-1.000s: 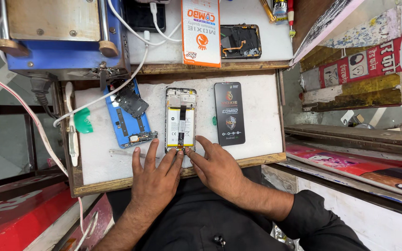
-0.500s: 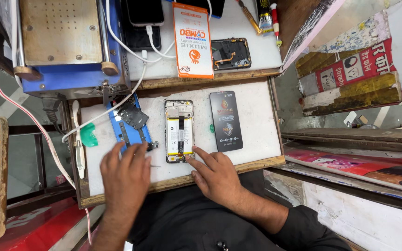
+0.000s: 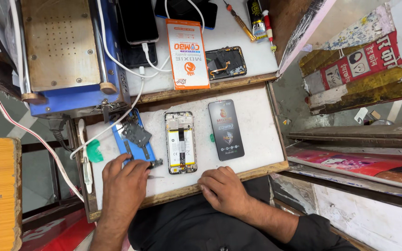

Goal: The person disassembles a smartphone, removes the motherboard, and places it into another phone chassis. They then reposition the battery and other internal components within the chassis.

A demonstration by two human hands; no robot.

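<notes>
L hand (image 3: pixel 125 179) is moving off the opened phone (image 3: pixel 181 142) onto blue back cover (image 3: pixel 133 139), fingers loosely spread; R hand (image 3: pixel 223 186) resting curled below phone, gripping nothing. 2 hands now apart.

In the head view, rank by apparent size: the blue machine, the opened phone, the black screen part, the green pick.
1. Blue machine, largest.
2. Opened phone and black screen part: look alike, unranked.
3. Green pick, smallest.

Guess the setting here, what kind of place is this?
Most likely a small phone repair bench. An opened phone lies on the white work board, a replacement screen beside it, and a blue heating machine stands behind. The left hand touches a blue phone part.
</notes>
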